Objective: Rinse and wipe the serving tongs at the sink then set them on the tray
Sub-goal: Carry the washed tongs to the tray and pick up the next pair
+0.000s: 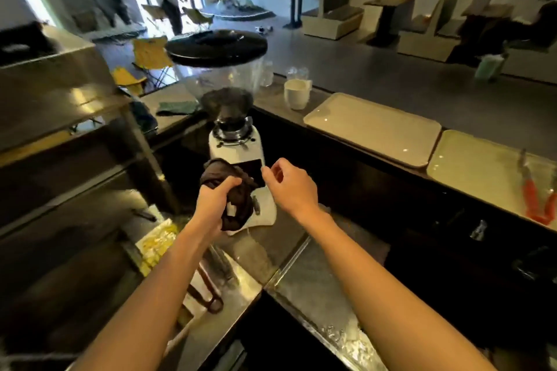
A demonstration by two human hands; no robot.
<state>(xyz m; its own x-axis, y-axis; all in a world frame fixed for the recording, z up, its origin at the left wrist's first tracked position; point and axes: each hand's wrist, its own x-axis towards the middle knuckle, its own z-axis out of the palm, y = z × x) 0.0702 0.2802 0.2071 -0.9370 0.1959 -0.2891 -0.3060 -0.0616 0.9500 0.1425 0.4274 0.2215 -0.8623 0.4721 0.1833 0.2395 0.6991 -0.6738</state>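
Dark brown crumpled cloth (238,211) bunched in left hand (214,205). Grip clamped round the bundle, fingers wrapped over its top, a loose end hanging below the palm.

Right hand (291,187) raised just beside the left grip, on its right. Its grip is apart: fingers loosely curled, nothing between them. Forefinger tip near the cloth's edge; contact cannot be made out.

Directly beyond both grips: white coffee grinder (238,144) with clear hopper and black lid, standing on the steel worktop (301,289).

Metal serving tongs with orange sleeves (533,193) lie well off to the right of the right grip, on a pale green rectangular tray (470,166), orange end nearer. Neither hand touches them.

Beige rectangular tray (373,126) sits beyond the right grip, between grinder and green tray. White cup (297,95) farther back, past the beige tray's left corner.
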